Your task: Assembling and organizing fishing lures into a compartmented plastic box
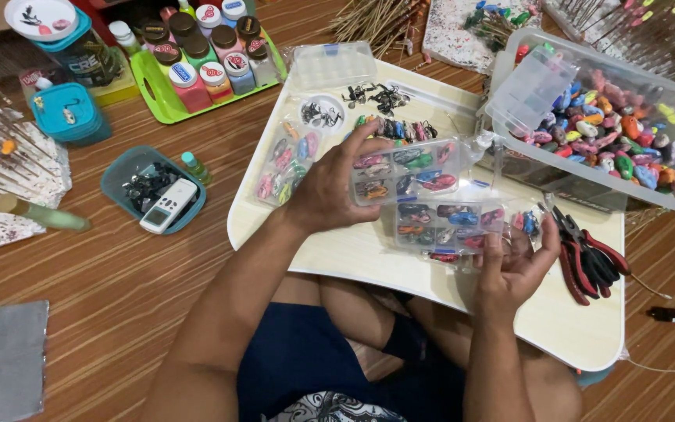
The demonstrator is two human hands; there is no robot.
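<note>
Compartment boxes, clear plastic, two: upper box [404, 170] and lower box [448, 227], both divided into small cells filled with coloured painted pieces, held just above a cream lap tray [556, 312] at the middle of the scene.

Left hand [330, 187]: fingers curled round the left end of the upper box, thumb on top, gripping it.

Right hand [513, 266]: palm up and fingers spread under the right end of the lower box, supporting rather than clenching it.

On the tray beyond the boxes: a clear bag of similar coloured pieces [287, 160], a round dish of dark metal hooks [323, 113], loose hooks [376, 98], an empty clear lid [332, 64]. Red-handled pliers [587, 254] lie at the tray's right edge, just beside the right hand.

To the right: a large clear tub [626, 129] heaped with coloured pieces (too small to tell apart).

On the wooden floor, left: a green tray of paint bottles [201, 66], a teal container [68, 113], and a teal dish holding a white handheld device [167, 205].
</note>
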